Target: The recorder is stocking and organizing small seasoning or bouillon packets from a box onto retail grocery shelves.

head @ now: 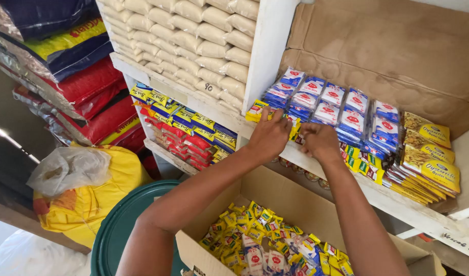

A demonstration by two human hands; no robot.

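White wooden shelf (398, 202), chipped, carrying glossy flat sachets in rows. Below, open cardboard box (290, 199) heaped with small crinkly packets. Left hand (267, 137) pressing down on yellow packets (257, 110) at shelf edge, fingers curled around them, long axis toward shelf's back. Right hand (320, 143) just beside, fingers folded under, grip hidden.

Soft cream bags (193, 36) are sitting in rows on the top shelf. Blue and white packets (341, 110) are lying side by side on the white shelf (398, 202), with yellow packets (428, 163) resting just beside them on the right. Big red and blue sacks (76, 66) are leaning in a pile on the left. A yellow sack (91, 199) is sitting near a green drum lid (124, 230).
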